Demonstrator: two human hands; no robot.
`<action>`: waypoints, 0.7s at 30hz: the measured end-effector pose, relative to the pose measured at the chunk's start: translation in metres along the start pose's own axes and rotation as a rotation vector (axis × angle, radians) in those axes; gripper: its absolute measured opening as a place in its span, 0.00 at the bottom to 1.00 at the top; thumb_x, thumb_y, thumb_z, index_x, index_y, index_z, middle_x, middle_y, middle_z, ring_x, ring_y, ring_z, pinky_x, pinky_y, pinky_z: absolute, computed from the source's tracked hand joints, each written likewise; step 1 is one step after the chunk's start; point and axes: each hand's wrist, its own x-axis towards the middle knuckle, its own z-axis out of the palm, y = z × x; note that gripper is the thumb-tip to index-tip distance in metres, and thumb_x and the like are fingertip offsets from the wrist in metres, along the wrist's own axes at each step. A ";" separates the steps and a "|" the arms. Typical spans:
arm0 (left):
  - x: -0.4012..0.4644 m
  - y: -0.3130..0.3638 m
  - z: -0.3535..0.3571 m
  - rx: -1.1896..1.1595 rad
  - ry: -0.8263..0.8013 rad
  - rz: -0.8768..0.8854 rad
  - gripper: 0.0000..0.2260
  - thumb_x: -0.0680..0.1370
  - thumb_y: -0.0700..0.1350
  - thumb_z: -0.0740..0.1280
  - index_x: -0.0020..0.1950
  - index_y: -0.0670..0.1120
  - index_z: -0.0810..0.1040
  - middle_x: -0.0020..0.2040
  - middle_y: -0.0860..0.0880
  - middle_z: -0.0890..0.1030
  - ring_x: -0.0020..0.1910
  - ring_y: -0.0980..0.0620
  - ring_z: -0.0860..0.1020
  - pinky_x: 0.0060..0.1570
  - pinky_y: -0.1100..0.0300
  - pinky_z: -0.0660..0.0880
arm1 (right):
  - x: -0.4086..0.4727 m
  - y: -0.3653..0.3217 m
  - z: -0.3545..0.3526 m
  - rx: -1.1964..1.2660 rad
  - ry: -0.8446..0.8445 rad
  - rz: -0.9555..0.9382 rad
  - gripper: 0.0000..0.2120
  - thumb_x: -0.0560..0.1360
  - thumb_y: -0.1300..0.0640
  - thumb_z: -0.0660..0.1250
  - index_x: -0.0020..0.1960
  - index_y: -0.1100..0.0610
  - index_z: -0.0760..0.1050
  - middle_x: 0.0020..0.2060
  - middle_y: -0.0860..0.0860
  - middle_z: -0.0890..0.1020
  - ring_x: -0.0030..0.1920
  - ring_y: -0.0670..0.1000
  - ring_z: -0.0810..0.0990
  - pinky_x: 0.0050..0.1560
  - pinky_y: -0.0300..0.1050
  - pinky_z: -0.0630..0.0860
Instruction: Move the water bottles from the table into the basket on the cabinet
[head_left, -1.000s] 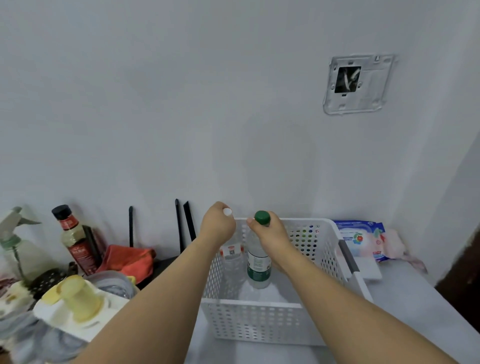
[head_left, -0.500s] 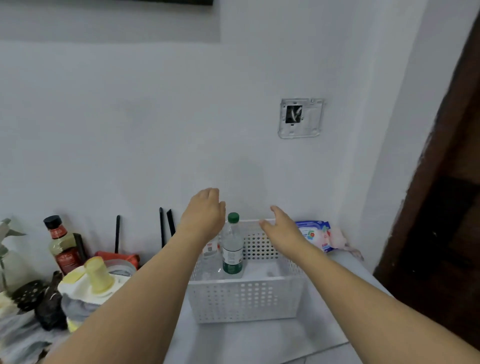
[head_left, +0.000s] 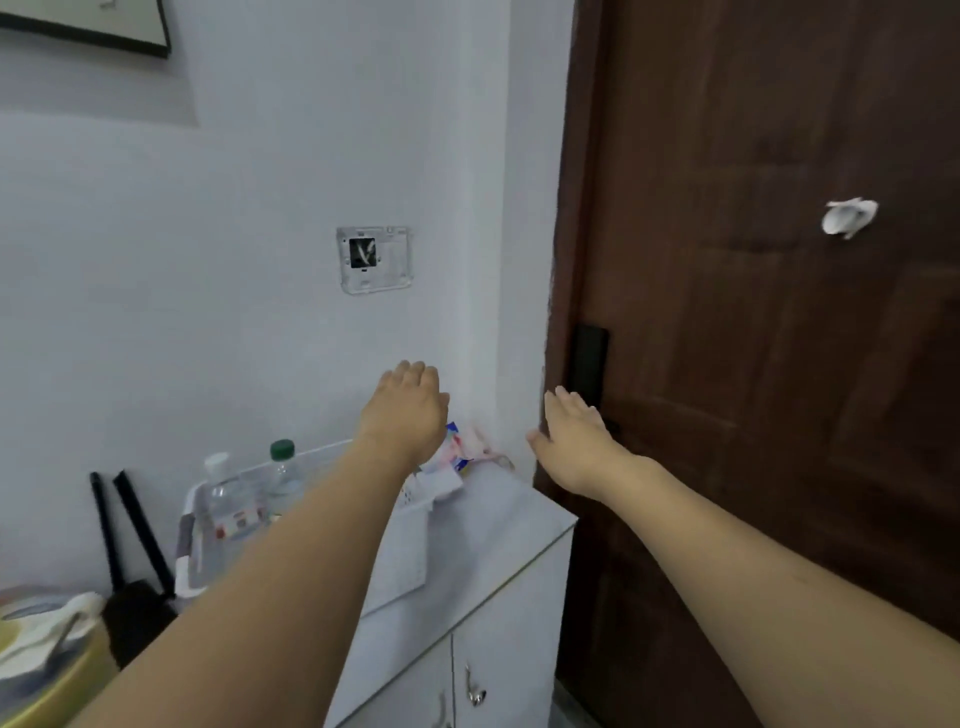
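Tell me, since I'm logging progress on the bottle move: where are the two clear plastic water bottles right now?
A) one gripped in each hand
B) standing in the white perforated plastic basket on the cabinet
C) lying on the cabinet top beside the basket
B: the green-capped clear plastic bottle and the white-capped clear plastic bottle stand inside the white perforated plastic basket, while the left hand and right hand hover open, holding nothing.

Two water bottles are standing in one white basket left of the hands: one green-capped, one white-capped. One wipes packet is lying between the hands. Two black rods are leaning far left. Two cabinet handles are showing below.
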 end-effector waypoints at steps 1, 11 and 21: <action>0.003 0.018 -0.004 0.000 -0.008 0.032 0.15 0.83 0.45 0.51 0.62 0.38 0.70 0.63 0.41 0.72 0.63 0.41 0.67 0.64 0.51 0.62 | -0.014 0.014 -0.010 -0.003 0.015 0.025 0.31 0.83 0.49 0.50 0.78 0.62 0.43 0.79 0.57 0.44 0.78 0.56 0.42 0.76 0.51 0.40; -0.006 0.229 -0.038 -0.271 0.029 0.324 0.18 0.83 0.47 0.52 0.67 0.38 0.69 0.67 0.40 0.72 0.66 0.42 0.68 0.67 0.50 0.63 | -0.181 0.162 -0.089 -0.101 0.119 0.395 0.31 0.83 0.48 0.50 0.78 0.62 0.44 0.79 0.57 0.47 0.78 0.55 0.43 0.76 0.51 0.42; -0.092 0.452 -0.119 -0.666 0.259 0.873 0.18 0.82 0.46 0.57 0.69 0.39 0.71 0.66 0.42 0.74 0.66 0.44 0.71 0.67 0.53 0.67 | -0.400 0.237 -0.154 -0.206 0.270 0.829 0.30 0.83 0.48 0.50 0.78 0.62 0.48 0.78 0.58 0.53 0.77 0.58 0.50 0.76 0.53 0.49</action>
